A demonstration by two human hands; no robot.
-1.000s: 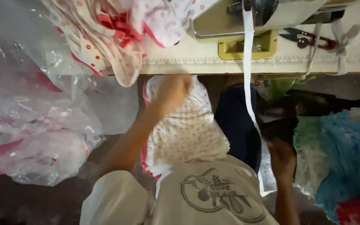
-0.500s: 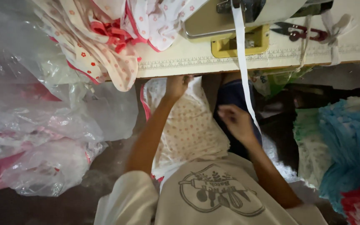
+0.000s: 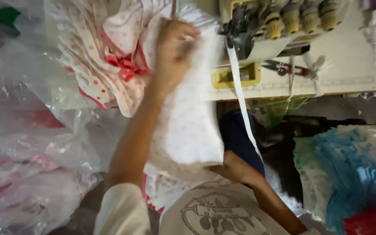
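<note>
1. The left hand (image 3: pixel 172 52) grips the top of a white dotted cloth (image 3: pixel 192 126) at the front edge of the table (image 3: pixel 353 72).
2. The right hand (image 3: pixel 236 167) holds the cloth's lower corner, below the table edge.
3. A pile of dotted cloth with red trim (image 3: pixel 109 65) hangs over the table's front edge, just left of the left hand.
4. A sewing machine (image 3: pixel 279 21) stands at the table's far edge; a white tape (image 3: pixel 240 100) hangs from it past the front edge.
5. Scissors (image 3: pixel 283 67) lie near the front edge.
6. Clear plastic bags (image 3: pixel 31 152) sit left; blue fabric (image 3: pixel 357 165) right.
</note>
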